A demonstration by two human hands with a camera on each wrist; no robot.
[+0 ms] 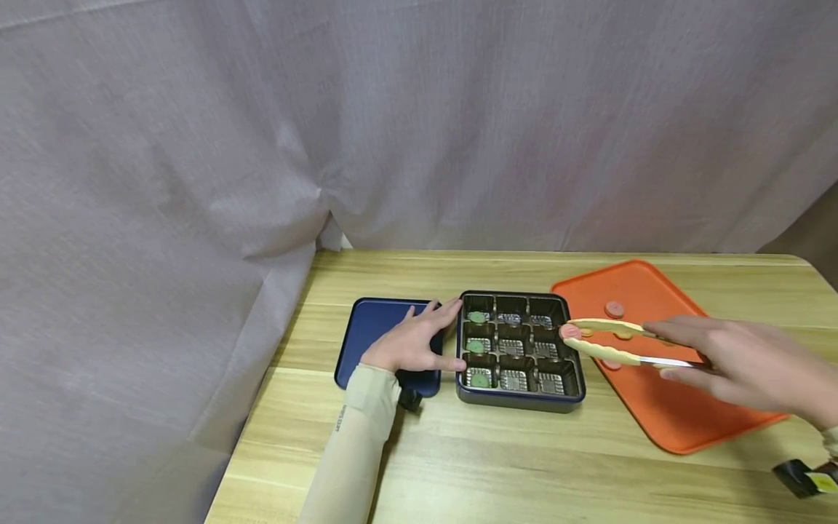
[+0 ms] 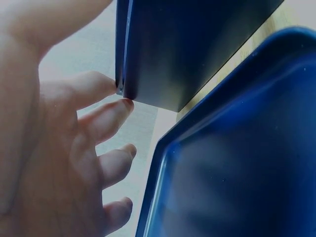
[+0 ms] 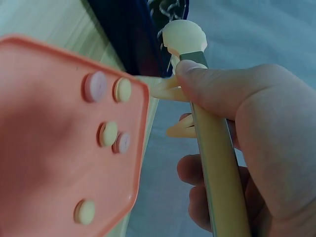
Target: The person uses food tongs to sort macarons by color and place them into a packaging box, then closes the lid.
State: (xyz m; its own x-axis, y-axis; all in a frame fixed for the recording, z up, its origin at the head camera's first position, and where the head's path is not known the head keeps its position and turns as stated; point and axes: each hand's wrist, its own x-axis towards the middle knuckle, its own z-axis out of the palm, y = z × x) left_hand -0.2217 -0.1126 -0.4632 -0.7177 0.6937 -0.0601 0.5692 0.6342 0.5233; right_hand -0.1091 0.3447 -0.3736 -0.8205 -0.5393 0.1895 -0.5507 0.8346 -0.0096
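A dark box point(image 1: 520, 397) with nine compartments sits mid-table; its left column holds three green discs point(image 1: 479, 317). My left hand point(image 1: 419, 338) lies flat on a blue lid point(image 1: 366, 327), its fingers point(image 2: 98, 118) touching the box's left wall point(image 2: 187, 49). My right hand point(image 1: 681, 349) grips cream tongs point(image 1: 609, 354) whose tips pinch a pink disc point(image 1: 570, 332) over the box's right edge. In the right wrist view the hand point(image 3: 256, 128) is wrapped round the tongs' arm point(image 3: 217, 168).
An orange tray point(image 1: 681, 415) lies right of the box, with several pink and yellow discs point(image 3: 95, 85) on it. A grey curtain hangs behind and to the left of the wooden table. A small black object point(image 1: 801, 477) shows at the lower right edge.
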